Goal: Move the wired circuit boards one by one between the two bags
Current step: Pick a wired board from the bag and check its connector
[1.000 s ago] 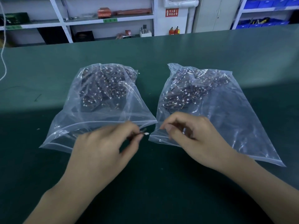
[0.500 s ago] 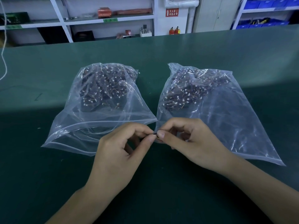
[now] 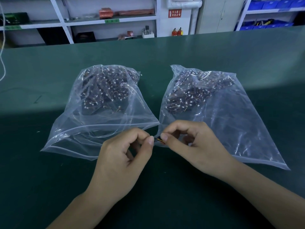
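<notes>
Green bench (image 3: 165, 52), shelving (image 3: 107, 20) behind.

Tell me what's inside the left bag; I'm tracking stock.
The left bag holds a heap of dark wired circuit boards with white connectors, piled at its far end. Boards under the heap are covered, so no count.

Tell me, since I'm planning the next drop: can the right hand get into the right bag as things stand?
Probably yes. The right hand sits at the right bag's near edge, nothing between. But its fingers share a small wired board with the left hand, and whether the mouth is open is unclear.
</notes>
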